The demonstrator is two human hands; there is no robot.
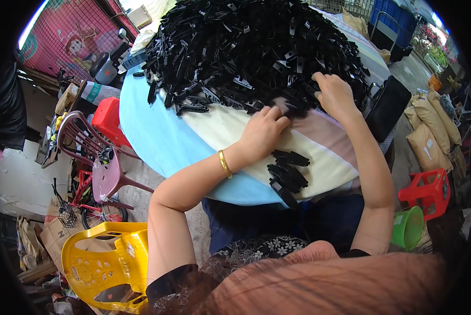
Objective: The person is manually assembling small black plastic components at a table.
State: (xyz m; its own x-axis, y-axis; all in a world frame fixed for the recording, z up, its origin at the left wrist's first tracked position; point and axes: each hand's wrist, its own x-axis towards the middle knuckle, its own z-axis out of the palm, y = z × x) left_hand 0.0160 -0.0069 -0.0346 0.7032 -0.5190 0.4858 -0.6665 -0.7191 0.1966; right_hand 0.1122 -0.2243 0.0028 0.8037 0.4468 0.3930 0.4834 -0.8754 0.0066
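A large heap of thin black plastic parts (246,52) covers the far side of a round table. My left hand (262,132), with a gold bangle at the wrist, is at the heap's near edge. Its fingers are curled by blurred black pieces, and what they hold is hidden. Farther right, my right hand (336,95) reaches into the heap with thumb and fingers bent inward; black against black, anything in its grip cannot be made out. A small group of black parts (288,173) lies apart on the cloth, close to my body.
A striped cloth (156,131) in blue, cream and brown covers the table. Left stand a purple chair (109,176), a red stool (109,121) and a yellow chair (88,273). Right are a red stool (427,194), a green bucket (407,228) and brown sacks (427,147).
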